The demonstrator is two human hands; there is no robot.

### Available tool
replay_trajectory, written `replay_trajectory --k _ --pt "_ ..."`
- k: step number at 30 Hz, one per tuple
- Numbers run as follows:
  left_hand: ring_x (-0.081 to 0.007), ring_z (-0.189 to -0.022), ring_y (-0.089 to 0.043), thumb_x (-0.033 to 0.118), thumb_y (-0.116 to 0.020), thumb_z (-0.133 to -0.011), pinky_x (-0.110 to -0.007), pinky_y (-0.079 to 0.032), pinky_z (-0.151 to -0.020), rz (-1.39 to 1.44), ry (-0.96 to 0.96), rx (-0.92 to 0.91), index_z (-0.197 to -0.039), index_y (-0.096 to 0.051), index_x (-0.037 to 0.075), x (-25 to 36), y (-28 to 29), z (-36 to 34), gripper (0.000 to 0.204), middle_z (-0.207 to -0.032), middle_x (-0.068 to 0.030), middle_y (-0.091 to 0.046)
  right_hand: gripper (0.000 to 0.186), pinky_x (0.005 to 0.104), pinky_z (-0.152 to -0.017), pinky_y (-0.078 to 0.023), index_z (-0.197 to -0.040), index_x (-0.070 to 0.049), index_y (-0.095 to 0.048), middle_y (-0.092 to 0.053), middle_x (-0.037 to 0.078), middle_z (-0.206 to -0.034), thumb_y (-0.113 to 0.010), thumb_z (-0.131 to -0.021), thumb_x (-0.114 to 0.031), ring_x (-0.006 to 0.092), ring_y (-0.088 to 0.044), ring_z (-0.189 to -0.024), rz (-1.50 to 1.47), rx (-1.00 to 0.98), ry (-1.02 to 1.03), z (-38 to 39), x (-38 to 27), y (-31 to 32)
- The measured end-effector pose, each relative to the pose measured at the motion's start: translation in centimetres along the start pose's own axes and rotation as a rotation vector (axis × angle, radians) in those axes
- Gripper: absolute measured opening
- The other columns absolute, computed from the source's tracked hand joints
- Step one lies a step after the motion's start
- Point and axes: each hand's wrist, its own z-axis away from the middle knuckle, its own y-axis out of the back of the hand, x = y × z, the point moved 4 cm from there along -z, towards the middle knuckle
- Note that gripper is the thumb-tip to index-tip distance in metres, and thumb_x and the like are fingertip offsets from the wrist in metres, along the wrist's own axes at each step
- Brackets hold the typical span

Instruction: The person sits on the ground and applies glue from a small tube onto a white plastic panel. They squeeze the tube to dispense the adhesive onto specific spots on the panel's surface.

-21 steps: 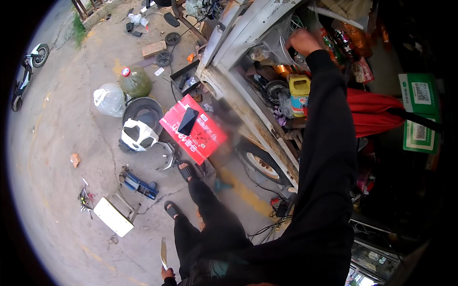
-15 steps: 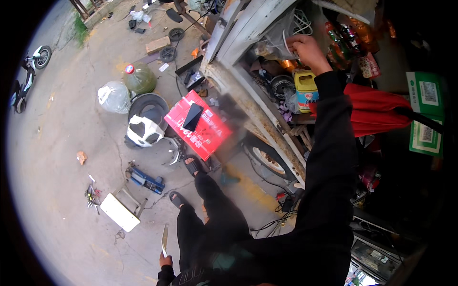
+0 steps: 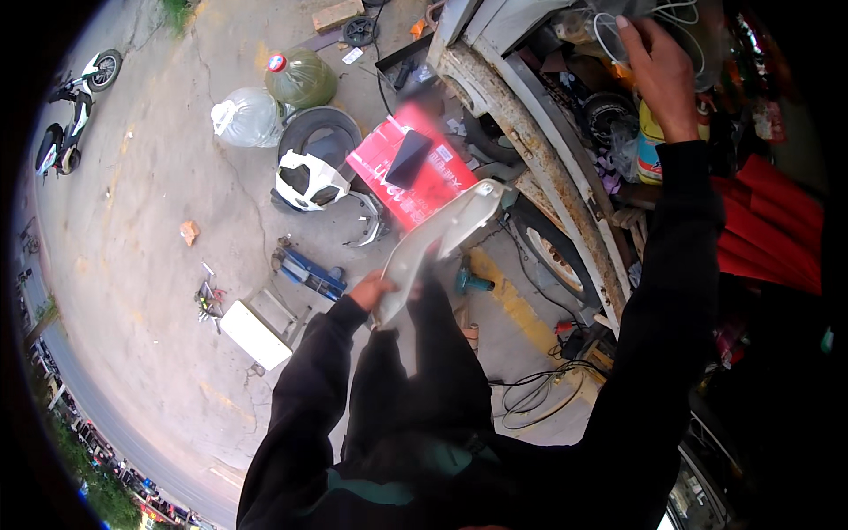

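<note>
My left hand (image 3: 371,290) is closed on the near end of a long, curved cream plastic panel (image 3: 442,225). Its far end reaches over the edge of a red cardboard box (image 3: 408,201), on which a dark phone (image 3: 409,159) lies. At the upper right my right hand (image 3: 664,84) reaches into a cluttered compartment, with its fingers bent beside a thin white loop (image 3: 598,35). What those fingers grip is hard to make out. Below that hand stands a yellow jug with a blue label (image 3: 650,146), partly covered by my forearm.
A rusty metal frame (image 3: 521,110) with a wheel (image 3: 552,243) borders the compartment. On the ground are a white fairing (image 3: 309,181), a tire (image 3: 340,124), two big bottles (image 3: 300,79), a blue floor jack (image 3: 309,272), a white stool (image 3: 256,336), a teal power drill (image 3: 473,279) and loose cables (image 3: 539,384).
My left hand has come up from the lower edge and swung the panel forward over the box. My right hand remains in the compartment. The whole view has shifted.
</note>
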Motion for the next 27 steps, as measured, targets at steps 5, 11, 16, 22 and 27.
replay_trajectory --k 5,11,16,22,27 --pt "-0.0267 -0.089 -0.075 0.008 -0.063 -0.088 -0.040 -0.061 -0.084 -0.350 0.032 0.226 -0.120 -0.065 -0.009 2.4 0.9 -14.1 0.036 -0.104 -0.0163 -0.074 0.041 0.0466 -0.092 -0.052 -0.127 -0.007 -0.068 -0.069 0.012 -0.116 -0.060 -0.106 -0.041 0.0325 -0.064 -0.110 0.417 0.244 0.356 3.5 -1.1 0.0" --pt "-0.0255 -0.086 -0.074 0.004 -0.068 -0.088 -0.040 -0.061 -0.083 -0.195 -0.065 0.301 -0.120 -0.067 -0.003 4.2 3.3 -19.3 0.033 -0.105 -0.0138 -0.074 0.035 0.0438 -0.087 -0.054 -0.122 -0.005 -0.069 -0.070 0.014 -0.113 -0.063 -0.104 -0.035 0.0320 -0.067 -0.105 0.523 0.365 0.355 4.7 -1.9 0.4" --pt "-0.0233 -0.082 -0.073 0.010 -0.070 -0.088 -0.039 -0.060 -0.077 -0.529 -0.246 0.544 -0.125 -0.065 0.000 4.4 2.4 -18.1 0.039 -0.105 -0.0121 -0.075 0.029 0.0439 -0.085 -0.053 -0.113 -0.002 -0.070 -0.071 0.014 -0.102 -0.068 -0.100 -0.029 0.0335 -0.068 -0.098 0.485 0.357 0.343 5.4 -2.5 1.2" --pt "-0.0439 -0.112 -0.067 0.009 -0.070 -0.085 -0.046 -0.053 -0.098 -0.997 -0.393 0.847 -0.135 -0.055 -0.003 4.4 0.3 -16.8 0.053 -0.120 -0.0261 -0.069 0.035 0.0460 -0.096 -0.048 -0.116 -0.004 -0.069 -0.068 0.013 -0.116 -0.076 -0.092 -0.028 0.0332 -0.064 -0.108 0.422 0.368 0.420 6.6 -1.4 0.9" --pt "-0.0437 -0.134 -0.051 0.004 -0.067 -0.087 -0.045 -0.041 -0.114 -1.096 -0.530 0.868 -0.146 -0.044 -0.007 3.9 -0.2 -16.8 0.064 -0.143 -0.0289 -0.053 0.042 0.0467 -0.100 -0.047 -0.117 -0.004 -0.070 -0.065 0.012 -0.123 -0.080 -0.087 -0.031 0.0336 -0.060 -0.116 0.464 0.385 0.445 7.8 -2.6 1.0"
